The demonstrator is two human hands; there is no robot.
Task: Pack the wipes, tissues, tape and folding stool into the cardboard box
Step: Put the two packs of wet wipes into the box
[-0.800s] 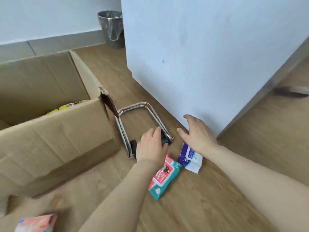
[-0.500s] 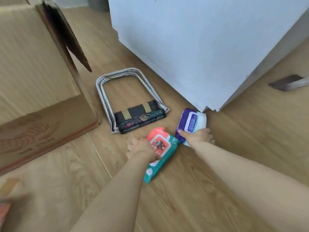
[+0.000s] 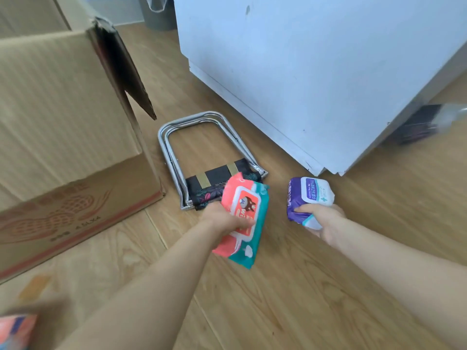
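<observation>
My left hand (image 3: 222, 219) grips a red and teal pack of wipes (image 3: 243, 218), lifted off the wooden floor. In my right hand (image 3: 326, 223) is a purple and white pack of wipes (image 3: 308, 195), also raised. Just beyond both hands, the folding stool (image 3: 202, 160) lies flat on the floor, its metal frame pointing away and its dark fabric seat partly covered by the red pack. The cardboard box (image 3: 63, 137) stands at the left with a flap (image 3: 121, 66) hanging over its near corner. Its inside is out of sight.
A large white cabinet (image 3: 316, 72) stands on the floor right behind the stool. A grey bin (image 3: 156, 11) sits at the far wall. Another red pack (image 3: 15, 329) shows blurred at the bottom left corner. A dark object (image 3: 419, 125) lies beside the cabinet at right.
My hands left the stool, closed on the two wipe packs on the floor and lifted them. The view tilted down and closer to the floor.
</observation>
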